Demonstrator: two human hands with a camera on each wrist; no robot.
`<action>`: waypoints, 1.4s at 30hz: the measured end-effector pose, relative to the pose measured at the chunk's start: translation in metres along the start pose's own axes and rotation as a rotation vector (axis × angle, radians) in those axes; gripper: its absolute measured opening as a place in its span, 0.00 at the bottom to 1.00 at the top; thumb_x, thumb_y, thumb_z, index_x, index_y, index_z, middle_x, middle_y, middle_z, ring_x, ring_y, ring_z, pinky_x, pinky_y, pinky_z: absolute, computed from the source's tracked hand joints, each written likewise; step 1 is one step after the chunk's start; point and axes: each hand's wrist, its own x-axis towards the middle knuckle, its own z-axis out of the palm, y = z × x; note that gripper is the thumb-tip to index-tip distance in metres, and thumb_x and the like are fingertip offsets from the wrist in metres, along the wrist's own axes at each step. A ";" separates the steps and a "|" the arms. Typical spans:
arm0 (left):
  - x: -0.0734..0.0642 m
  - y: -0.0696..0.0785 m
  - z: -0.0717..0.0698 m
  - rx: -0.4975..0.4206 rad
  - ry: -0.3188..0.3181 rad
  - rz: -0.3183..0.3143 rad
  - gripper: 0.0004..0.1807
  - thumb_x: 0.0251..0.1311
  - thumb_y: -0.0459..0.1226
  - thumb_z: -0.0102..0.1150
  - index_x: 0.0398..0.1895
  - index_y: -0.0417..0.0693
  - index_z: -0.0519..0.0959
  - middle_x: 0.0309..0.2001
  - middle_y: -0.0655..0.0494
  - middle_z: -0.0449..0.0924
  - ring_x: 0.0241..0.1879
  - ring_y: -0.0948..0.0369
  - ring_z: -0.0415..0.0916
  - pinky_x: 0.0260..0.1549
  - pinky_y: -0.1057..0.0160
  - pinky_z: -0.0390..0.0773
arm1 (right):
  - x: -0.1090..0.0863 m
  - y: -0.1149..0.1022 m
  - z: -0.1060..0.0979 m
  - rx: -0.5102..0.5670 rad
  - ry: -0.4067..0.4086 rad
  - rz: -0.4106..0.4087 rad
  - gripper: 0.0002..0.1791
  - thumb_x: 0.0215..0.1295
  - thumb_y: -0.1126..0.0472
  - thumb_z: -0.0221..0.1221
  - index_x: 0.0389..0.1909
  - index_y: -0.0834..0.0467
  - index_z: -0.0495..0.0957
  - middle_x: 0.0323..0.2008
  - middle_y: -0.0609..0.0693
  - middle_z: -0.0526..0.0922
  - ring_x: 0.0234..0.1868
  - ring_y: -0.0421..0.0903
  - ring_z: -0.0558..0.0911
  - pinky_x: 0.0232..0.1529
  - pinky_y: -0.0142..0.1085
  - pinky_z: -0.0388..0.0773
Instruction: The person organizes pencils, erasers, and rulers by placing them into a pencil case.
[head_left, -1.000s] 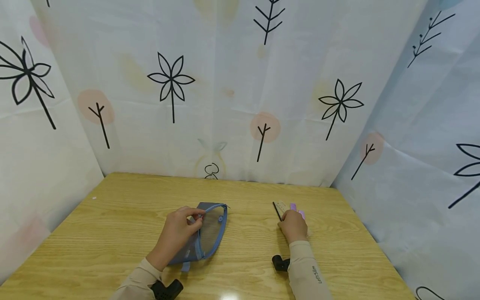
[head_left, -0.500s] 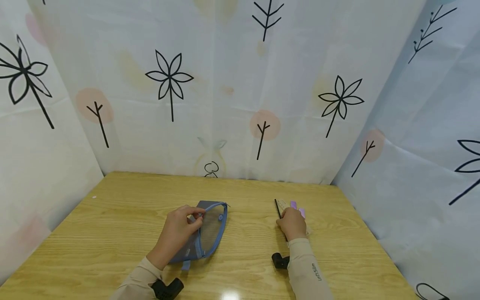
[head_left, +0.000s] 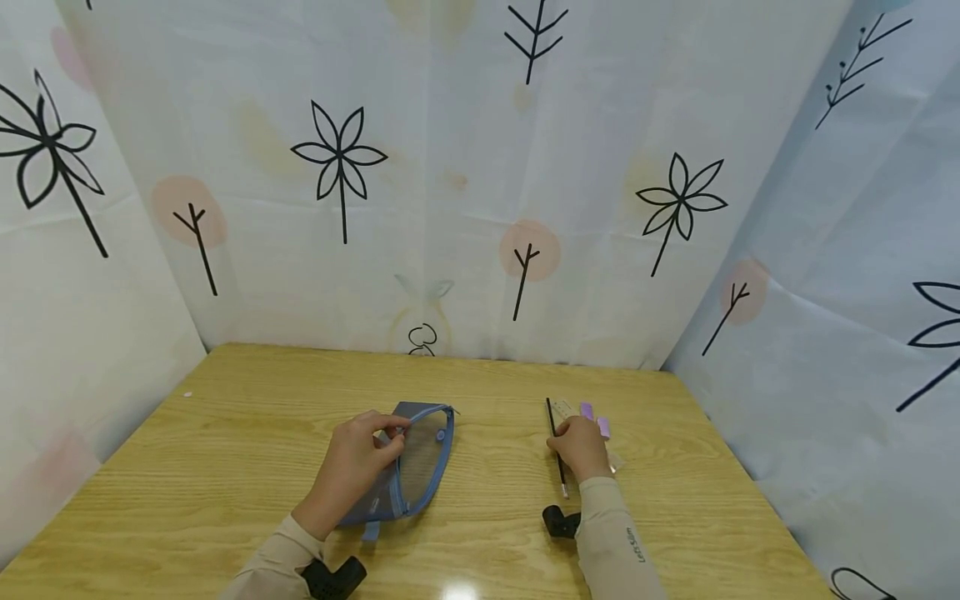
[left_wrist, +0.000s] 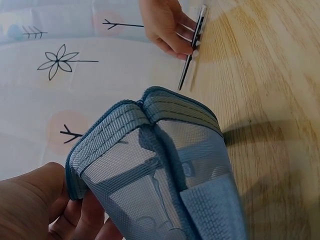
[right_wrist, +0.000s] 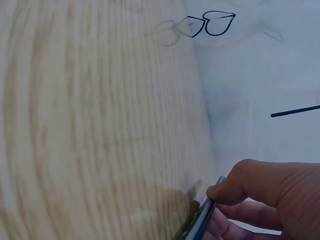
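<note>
My left hand [head_left: 358, 454] pinches the top edge of a blue mesh zip pouch [head_left: 377, 500], whose zipped mouth gapes toward the right. In the left wrist view, the thumb and fingers hold one side of the pouch's zip rim [left_wrist: 107, 122]. A black pencil [head_left: 562, 479] with a pale eraser end is in my right hand [head_left: 583, 448], pinched between thumb and fingers. It stands slightly tilted in the head view, low over the table. Beside that hand lie two small purple pieces [head_left: 603, 428] and a pale marked strip [head_left: 562, 409], partly hidden by the hand.
The wood-grain table [head_left: 480, 533] is bounded by a patterned cloth [head_left: 450, 208] at the back and both sides. Black wrist devices [head_left: 561, 522] sit at both cuffs. A tiny white scrap [head_left: 188, 394] lies at the far left.
The pencil has come out from under the right hand, its eraser end now showing, and the hand has shifted slightly left. The left hand and pouch have stayed put.
</note>
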 end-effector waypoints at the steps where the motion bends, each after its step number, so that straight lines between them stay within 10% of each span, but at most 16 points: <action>1: 0.000 0.000 0.000 0.002 -0.001 -0.001 0.12 0.56 0.29 0.64 0.40 0.51 0.88 0.29 0.61 0.78 0.20 0.69 0.69 0.18 0.70 0.70 | 0.000 0.000 0.001 0.034 -0.013 0.011 0.06 0.58 0.65 0.65 0.33 0.65 0.81 0.27 0.54 0.82 0.18 0.43 0.76 0.21 0.36 0.75; 20: 0.000 0.002 -0.003 0.007 0.001 -0.001 0.11 0.56 0.30 0.64 0.40 0.51 0.88 0.29 0.61 0.78 0.19 0.69 0.69 0.17 0.69 0.69 | 0.002 -0.004 0.004 0.443 -0.229 0.111 0.14 0.61 0.68 0.59 0.46 0.71 0.77 0.31 0.59 0.82 0.25 0.45 0.83 0.28 0.40 0.84; 42: 0.001 0.003 -0.003 0.014 -0.003 -0.016 0.11 0.56 0.30 0.64 0.40 0.52 0.88 0.29 0.61 0.78 0.19 0.68 0.69 0.18 0.69 0.69 | 0.001 -0.009 0.004 0.655 -0.446 0.120 0.22 0.68 0.68 0.55 0.58 0.78 0.69 0.34 0.53 0.78 0.30 0.41 0.81 0.36 0.34 0.84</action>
